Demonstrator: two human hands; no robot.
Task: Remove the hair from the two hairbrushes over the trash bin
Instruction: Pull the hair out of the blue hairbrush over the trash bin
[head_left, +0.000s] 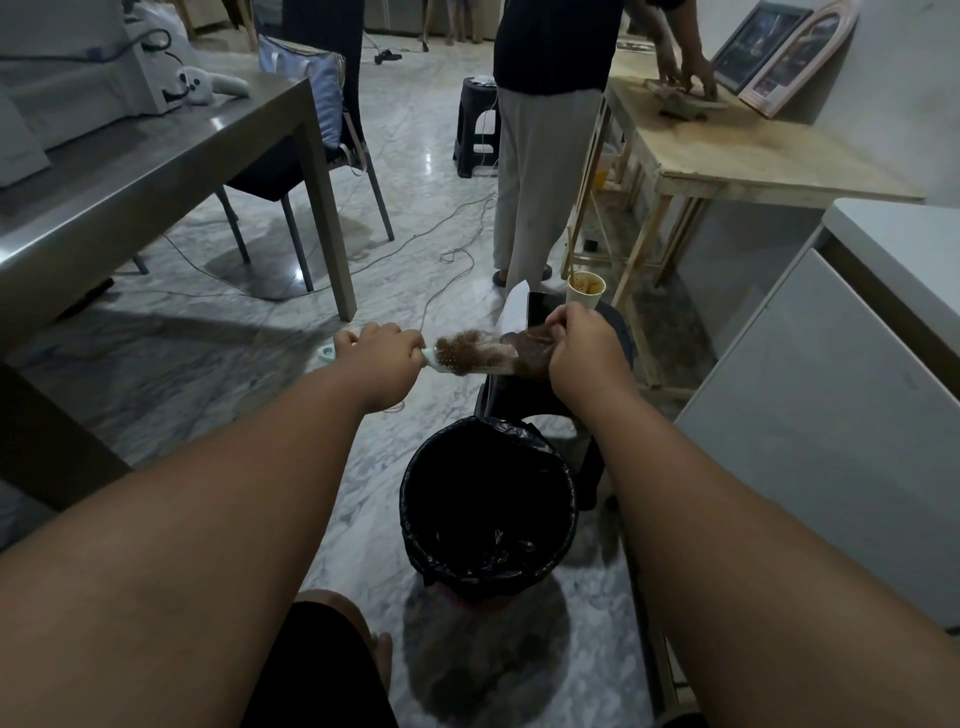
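My left hand (382, 345) grips the pale green handle of a hairbrush (470, 356), held level above the floor. Brown hair (527, 353) is tangled in its bristles, and a clump of it stretches off the brush's right end. My right hand (582, 343) is closed on that clump, pinching it at the brush tip. The trash bin (488, 501), round and lined with a black bag, stands on the floor below and nearer to me than the brush. A second hairbrush is not visible.
A dark stool (615, 332) behind the bin carries a phone (540, 306), white paper and a paper cup (586, 288). A person stands beyond it at a wooden table (753, 156). A grey table (156, 171) and chair are left, a white cabinet (841, 405) right. Cables cross the floor.
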